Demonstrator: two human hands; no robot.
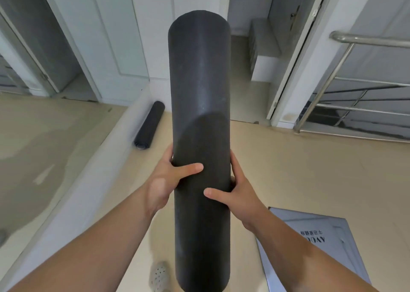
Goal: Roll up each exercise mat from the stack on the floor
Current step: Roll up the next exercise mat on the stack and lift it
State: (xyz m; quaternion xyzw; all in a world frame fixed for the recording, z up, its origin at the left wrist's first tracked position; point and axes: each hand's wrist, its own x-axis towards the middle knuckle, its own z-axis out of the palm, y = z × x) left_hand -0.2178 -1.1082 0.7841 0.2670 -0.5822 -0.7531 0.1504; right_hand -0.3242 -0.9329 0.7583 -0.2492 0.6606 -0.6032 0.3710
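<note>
I'm holding a rolled black exercise mat in both hands, lifted off the floor and pointing away from me, w/ its near end low by my body. My left hand wraps the roll from the left side, thumb lying across the top. My right hand grips it from the right, slightly closer to me, thumb also across the top. Both hands are closed firmly round the roll.

Writing: at lower right a flat grey-white box lies on the floor. Its print reads upside down from my view; I can make out "AVO" plus a line of characters too small to read.

A second rolled black mat lies on the floor ahead-left of the one I hold, right beside a low pale step edge, its spiral end facing me.

Floor is beige, smooth; the raised area to the left is patchy and stained. A perforated light-coloured shoe shows at bottom centre, under the roll.

Room: white panelled doors ahead and left, an open doorway straight ahead, a white door frame at right, and a shiny metal stair railing at far right.
</note>
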